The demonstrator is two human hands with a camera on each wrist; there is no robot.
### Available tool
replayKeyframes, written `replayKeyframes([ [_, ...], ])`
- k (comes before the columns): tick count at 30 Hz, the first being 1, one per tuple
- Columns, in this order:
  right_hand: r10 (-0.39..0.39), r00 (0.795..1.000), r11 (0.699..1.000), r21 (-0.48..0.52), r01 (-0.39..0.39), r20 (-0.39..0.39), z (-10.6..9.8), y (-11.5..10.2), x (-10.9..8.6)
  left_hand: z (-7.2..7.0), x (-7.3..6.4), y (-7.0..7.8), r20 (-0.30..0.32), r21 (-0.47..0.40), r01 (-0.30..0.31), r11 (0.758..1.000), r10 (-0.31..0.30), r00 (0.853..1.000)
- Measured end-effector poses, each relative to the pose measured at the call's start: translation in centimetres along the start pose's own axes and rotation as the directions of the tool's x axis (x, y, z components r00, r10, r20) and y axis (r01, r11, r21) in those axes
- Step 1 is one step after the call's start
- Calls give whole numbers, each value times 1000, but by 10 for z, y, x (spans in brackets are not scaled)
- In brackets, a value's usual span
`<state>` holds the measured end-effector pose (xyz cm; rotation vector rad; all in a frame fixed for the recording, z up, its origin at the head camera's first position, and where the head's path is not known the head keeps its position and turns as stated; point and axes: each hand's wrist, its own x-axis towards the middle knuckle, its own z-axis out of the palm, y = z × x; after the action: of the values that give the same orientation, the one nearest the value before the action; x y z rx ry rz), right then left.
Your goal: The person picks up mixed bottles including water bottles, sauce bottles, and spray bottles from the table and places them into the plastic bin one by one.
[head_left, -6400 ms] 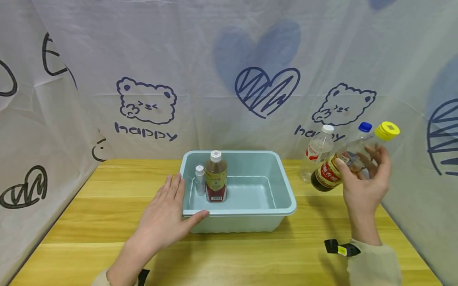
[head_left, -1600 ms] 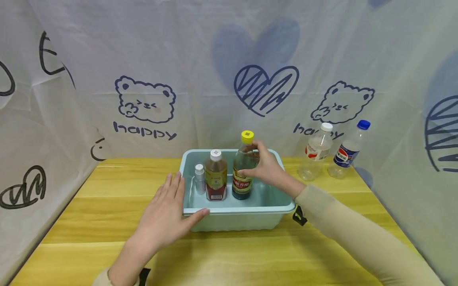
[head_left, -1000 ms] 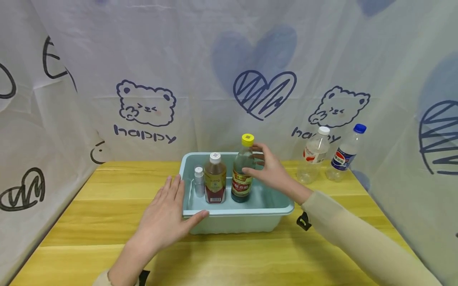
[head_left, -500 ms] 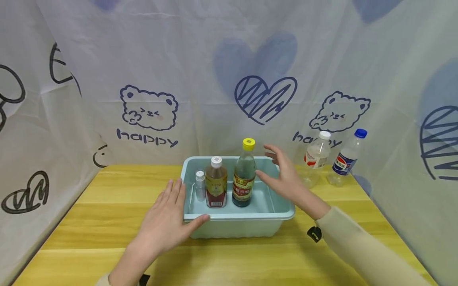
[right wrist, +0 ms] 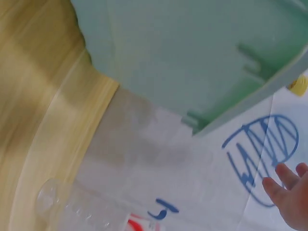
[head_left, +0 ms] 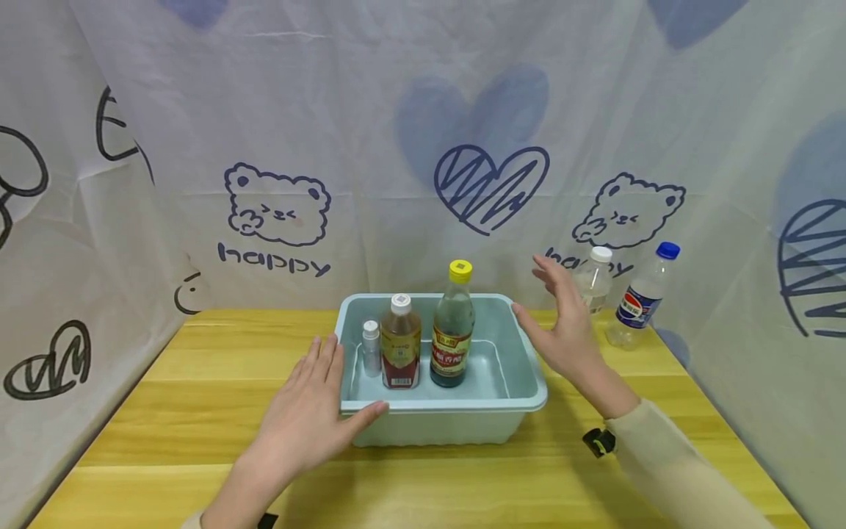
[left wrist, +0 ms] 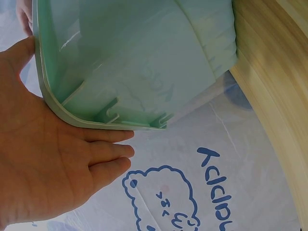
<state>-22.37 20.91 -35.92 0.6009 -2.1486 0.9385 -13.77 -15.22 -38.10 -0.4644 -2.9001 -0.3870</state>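
Observation:
My left hand rests with straight fingers on the front left corner of a pale blue-green plastic tub; the left wrist view shows its fingers along the rim. Inside the tub stand a small clear bottle with a white cap, a brown bottle with a white cap, and a vinegar bottle with a yellow cap. My right hand is in the air by the tub's right rim, fingers spread and holding nothing. It partly hides a clear bottle with a white cap.
A clear bottle with a blue cap and blue label stands at the table's back right, beside the white-capped one. The wooden table ends at a printed cloth backdrop behind and on both sides. The tub's right half holds no bottle.
The right hand carried the vinegar bottle from the right into the tub, let it go upright beside the brown bottle, then moved away to the right. The left hand has stayed at the rim.

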Motion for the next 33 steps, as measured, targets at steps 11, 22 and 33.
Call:
replayKeyframes([
  [11, -96, 964, 987, -148, 60, -247, -17, 40, -3, 2, -1, 0, 12, -5, -1, 1000, 1, 1000],
  [22, -22, 935, 980, -193, -50, -354, -26, 87, -7, -2, -2, 0, 11, -10, 6, 1000, -6, 1000],
  [33, 190, 927, 958, -146, -247, -324, -28, 117, -10, -1, 0, 0, 18, -13, 4, 1000, -4, 1000],
])
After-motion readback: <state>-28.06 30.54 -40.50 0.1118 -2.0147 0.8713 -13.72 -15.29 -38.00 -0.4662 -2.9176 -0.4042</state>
